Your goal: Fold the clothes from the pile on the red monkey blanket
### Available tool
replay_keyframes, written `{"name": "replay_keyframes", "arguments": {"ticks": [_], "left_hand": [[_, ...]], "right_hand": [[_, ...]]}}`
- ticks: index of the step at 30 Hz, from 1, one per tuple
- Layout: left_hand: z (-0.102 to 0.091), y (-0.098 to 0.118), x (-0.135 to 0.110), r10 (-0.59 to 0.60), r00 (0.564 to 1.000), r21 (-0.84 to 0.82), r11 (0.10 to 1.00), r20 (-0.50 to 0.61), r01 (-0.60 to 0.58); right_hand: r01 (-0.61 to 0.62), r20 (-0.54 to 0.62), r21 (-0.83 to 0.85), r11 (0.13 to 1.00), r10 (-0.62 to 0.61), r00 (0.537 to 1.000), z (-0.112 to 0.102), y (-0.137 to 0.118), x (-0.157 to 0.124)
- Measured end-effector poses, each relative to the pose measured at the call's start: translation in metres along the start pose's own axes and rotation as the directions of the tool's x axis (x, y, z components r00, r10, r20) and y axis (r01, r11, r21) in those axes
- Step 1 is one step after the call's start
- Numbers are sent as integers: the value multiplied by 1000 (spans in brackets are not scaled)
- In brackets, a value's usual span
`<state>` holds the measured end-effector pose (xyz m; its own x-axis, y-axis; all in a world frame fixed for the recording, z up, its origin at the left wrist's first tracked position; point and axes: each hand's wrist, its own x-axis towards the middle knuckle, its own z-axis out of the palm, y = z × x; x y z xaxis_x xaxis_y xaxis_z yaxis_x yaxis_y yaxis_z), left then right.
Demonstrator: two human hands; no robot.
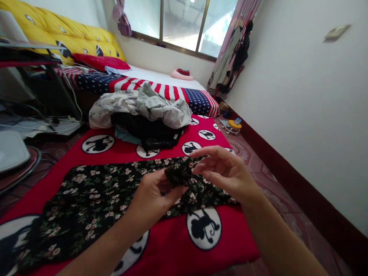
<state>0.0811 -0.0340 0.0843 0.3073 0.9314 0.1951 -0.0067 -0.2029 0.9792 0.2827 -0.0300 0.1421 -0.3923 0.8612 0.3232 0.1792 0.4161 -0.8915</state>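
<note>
A black floral garment (94, 195) lies spread across a red mat with round white-and-black figures. Above its right half, my left hand (156, 193) pinches a small folded or rolled bundle of black floral cloth (178, 173) between thumb and fingers. The bundle has the same print; whether it joins the garment below I cannot tell. My right hand (222, 170) is at the bundle's right side, fingers curved and apart, the fingertips close to the cloth. Whether they touch it is unclear.
Beyond the garment, a pile of grey, white and black clothes (149, 115) rests on the red mat (227, 234). Farther back stands a low bed (149, 73) with a stars-and-stripes cover. A desk (31, 50) and stool (14, 153) flank the left; the wall (310, 115) bounds the right.
</note>
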Motion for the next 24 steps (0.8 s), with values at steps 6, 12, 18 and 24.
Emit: {"name": "replay_keyframes", "arguments": {"ticks": [6,12,18,24], "left_hand": [[-15,0,-12,8,998,161,987,-69,4],[-30,6,-25,123,990,291,952,-66,-98],[-57,12,-36,252,941,491,864,-224,-114],[-73,9,-38,107,890,424,900,-443,103]], "right_hand": [[-126,49,-539,832,181,982,-37,85,-31],[-189,-138,-550,814,134,981,-51,141,-46],[-250,-227,-233,940,198,954,-57,138,-41],[-291,-340,-96,952,243,908,-57,147,-24]]}}
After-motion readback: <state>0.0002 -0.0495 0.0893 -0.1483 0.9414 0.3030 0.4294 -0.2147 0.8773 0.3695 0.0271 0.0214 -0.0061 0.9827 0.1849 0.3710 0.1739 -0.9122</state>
